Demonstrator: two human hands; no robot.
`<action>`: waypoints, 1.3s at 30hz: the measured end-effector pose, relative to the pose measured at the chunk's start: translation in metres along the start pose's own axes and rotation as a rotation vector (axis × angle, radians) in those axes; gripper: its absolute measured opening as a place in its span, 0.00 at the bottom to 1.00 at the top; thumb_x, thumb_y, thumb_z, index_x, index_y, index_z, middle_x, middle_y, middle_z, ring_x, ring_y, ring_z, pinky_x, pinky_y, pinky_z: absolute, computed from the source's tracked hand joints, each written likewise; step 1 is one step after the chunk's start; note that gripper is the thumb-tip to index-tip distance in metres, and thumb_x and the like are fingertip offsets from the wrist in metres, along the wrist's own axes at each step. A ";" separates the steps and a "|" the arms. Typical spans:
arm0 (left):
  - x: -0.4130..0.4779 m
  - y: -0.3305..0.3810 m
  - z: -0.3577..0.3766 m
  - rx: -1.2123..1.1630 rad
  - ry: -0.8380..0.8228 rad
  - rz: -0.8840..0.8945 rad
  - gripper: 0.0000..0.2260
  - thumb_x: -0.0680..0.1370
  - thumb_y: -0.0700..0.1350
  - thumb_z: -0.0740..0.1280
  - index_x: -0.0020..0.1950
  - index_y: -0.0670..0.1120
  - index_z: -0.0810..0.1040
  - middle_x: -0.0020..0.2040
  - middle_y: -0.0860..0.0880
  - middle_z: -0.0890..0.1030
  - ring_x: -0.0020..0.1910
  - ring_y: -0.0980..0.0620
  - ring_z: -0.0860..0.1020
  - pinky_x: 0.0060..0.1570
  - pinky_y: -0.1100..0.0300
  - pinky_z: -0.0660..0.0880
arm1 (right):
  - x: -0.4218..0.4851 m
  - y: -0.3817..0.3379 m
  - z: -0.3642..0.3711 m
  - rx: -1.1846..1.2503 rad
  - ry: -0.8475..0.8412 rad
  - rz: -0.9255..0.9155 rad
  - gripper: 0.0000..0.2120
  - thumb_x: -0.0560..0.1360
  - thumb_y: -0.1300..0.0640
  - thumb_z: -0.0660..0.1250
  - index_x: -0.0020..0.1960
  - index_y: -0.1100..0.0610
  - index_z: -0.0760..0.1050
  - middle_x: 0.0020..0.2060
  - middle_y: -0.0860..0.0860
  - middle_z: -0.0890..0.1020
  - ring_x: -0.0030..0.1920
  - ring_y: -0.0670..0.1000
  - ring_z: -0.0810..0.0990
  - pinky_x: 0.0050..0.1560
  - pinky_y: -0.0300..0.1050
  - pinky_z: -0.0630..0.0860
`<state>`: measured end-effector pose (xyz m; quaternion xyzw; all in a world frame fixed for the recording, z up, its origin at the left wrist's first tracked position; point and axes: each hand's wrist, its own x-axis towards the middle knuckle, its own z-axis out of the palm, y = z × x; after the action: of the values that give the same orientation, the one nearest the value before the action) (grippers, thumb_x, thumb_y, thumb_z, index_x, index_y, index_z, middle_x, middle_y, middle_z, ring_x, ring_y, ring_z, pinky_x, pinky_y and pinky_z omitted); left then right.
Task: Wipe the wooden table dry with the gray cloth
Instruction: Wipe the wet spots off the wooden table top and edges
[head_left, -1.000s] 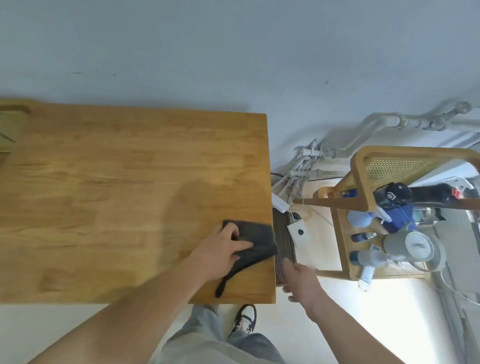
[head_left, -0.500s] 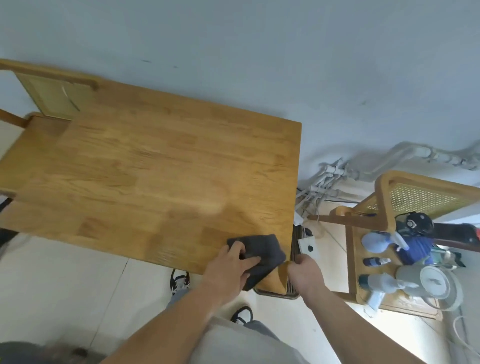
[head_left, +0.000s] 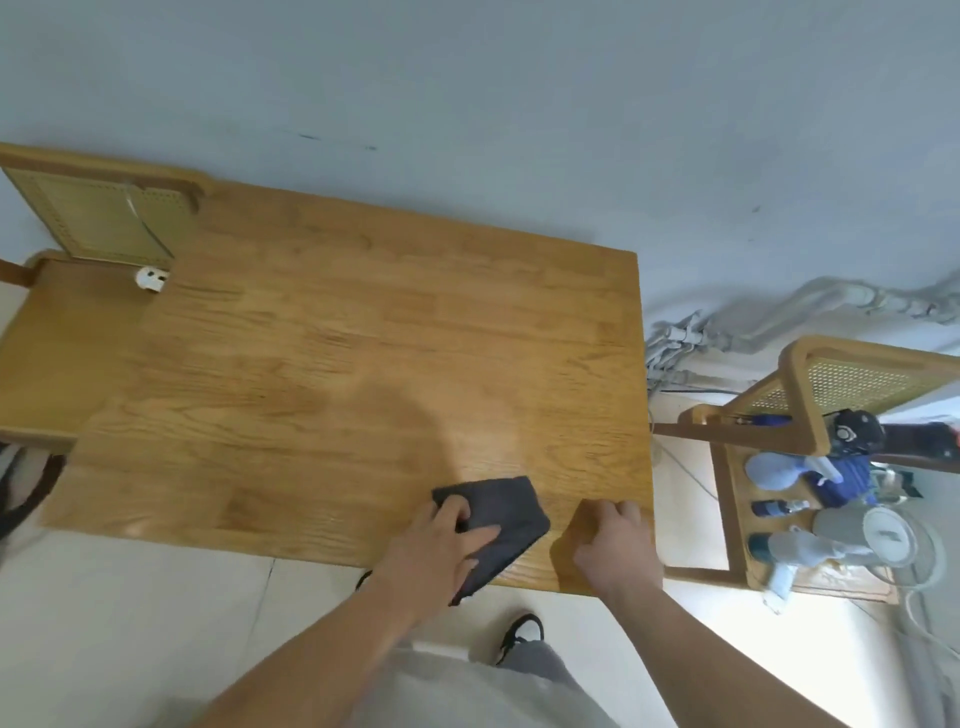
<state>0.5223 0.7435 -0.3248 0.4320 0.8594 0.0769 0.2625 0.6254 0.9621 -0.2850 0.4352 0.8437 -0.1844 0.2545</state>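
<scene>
The wooden table (head_left: 332, 364) fills the middle of the view, against a blue-grey wall. The gray cloth (head_left: 506, 512) lies folded on the tabletop near the front edge, toward the right end, one corner reaching the edge. My left hand (head_left: 441, 545) sits on the cloth's left part, fingers curled into it and thumb laid across it. My right hand (head_left: 613, 540) rests on the bare wood just right of the cloth, close to the table's front right corner, knuckles forward, holding nothing. A duller, darker patch of wood spreads behind the cloth.
A cane-backed chair (head_left: 98, 223) stands at the table's left end with a small white object (head_left: 150, 278) on its seat. Right of the table, another chair (head_left: 810, 395) carries spray bottles (head_left: 779, 473) and a grey kettle (head_left: 878, 530). Pipes (head_left: 727, 322) run along the wall.
My right hand left the table's right edge and now rests on top of the wood. My left hand slid the cloth a little inward from the corner. The camera view shifted left.
</scene>
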 end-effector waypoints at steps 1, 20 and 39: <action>0.001 -0.019 -0.009 0.023 -0.007 0.016 0.21 0.85 0.53 0.57 0.79 0.63 0.61 0.70 0.49 0.62 0.62 0.48 0.68 0.49 0.58 0.71 | 0.000 -0.006 0.000 0.016 0.007 0.007 0.23 0.77 0.55 0.64 0.72 0.51 0.70 0.66 0.51 0.70 0.67 0.55 0.70 0.59 0.52 0.77; 0.108 -0.023 -0.048 -0.393 0.030 -0.157 0.24 0.82 0.47 0.65 0.79 0.54 0.67 0.63 0.49 0.63 0.61 0.47 0.69 0.63 0.59 0.69 | 0.028 -0.070 -0.016 0.337 0.162 -0.240 0.23 0.79 0.58 0.65 0.74 0.54 0.72 0.63 0.49 0.74 0.61 0.52 0.76 0.59 0.45 0.77; 0.112 -0.182 -0.164 0.090 -0.261 -0.468 0.45 0.76 0.60 0.72 0.84 0.55 0.47 0.84 0.45 0.43 0.82 0.39 0.46 0.77 0.44 0.61 | 0.117 -0.144 -0.043 -0.162 0.105 -0.301 0.32 0.83 0.45 0.61 0.83 0.46 0.52 0.82 0.53 0.50 0.82 0.57 0.49 0.79 0.56 0.60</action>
<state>0.2545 0.7346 -0.2934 0.2391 0.8974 -0.0805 0.3620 0.4370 0.9802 -0.3063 0.2910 0.9236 -0.1289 0.2138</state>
